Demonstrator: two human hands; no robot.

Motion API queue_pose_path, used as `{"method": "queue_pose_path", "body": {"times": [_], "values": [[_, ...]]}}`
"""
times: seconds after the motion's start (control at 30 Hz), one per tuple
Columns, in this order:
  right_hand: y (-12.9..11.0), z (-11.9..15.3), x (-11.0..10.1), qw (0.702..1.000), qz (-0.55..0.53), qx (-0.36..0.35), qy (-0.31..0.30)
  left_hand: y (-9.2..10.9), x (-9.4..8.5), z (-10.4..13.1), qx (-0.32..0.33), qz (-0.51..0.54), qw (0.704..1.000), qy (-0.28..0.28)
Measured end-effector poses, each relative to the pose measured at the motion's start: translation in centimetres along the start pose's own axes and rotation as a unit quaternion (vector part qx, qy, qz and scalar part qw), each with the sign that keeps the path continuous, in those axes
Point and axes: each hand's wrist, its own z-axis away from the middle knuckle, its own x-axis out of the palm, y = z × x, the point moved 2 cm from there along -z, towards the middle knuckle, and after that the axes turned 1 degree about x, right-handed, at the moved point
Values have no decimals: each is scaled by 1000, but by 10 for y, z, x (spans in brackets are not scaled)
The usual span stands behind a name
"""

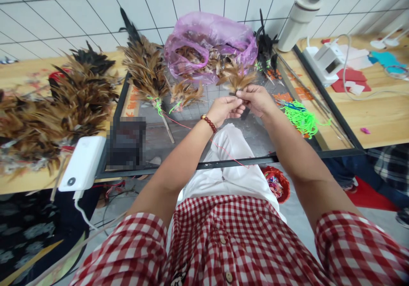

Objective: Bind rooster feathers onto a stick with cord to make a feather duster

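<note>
A small bunch of brown feathers (238, 80) stands fanned out above my hands over the glass-topped frame. Its base is pinched between the thumb and fingers of my right hand (260, 100). Close against that base, my left hand (223, 110) has its fingers pressed together; what lies between them is hidden. A thin red thread (223, 148) runs across the glass and hangs past the front edge below my wrists. Behind the bunch, a purple plastic bag (211, 26) gapes open with more feathers inside. A smaller feather bunch (187, 93) tied with green lies left of my hands.
A tall feather bundle on a stick (145, 64) and a large feather pile (64, 102) lie left, near a white power bank (82, 162). To the right are green cords (300, 119), black feathers (263, 47), a white bottle (298, 21) and a power strip (322, 64).
</note>
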Motion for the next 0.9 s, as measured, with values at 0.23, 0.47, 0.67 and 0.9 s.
{"method": "queue_pose_path", "body": {"times": [0.23, 0.47, 0.67, 0.9], "values": [[-6, 1, 1, 994, 78, -70, 12, -2, -9, -8, 26, 64, 994, 85], [1, -9, -9, 978, 164, -129, -2, 1, -11, -9, 20, 99, 992, 71], [0, -5, -5, 991, 95, -97, -6, 1, -8, -8, 44, 64, 992, 101], [-4, 3, 2, 996, 62, -67, -24, -3, 1, -5, 44, -87, 989, 115]]}}
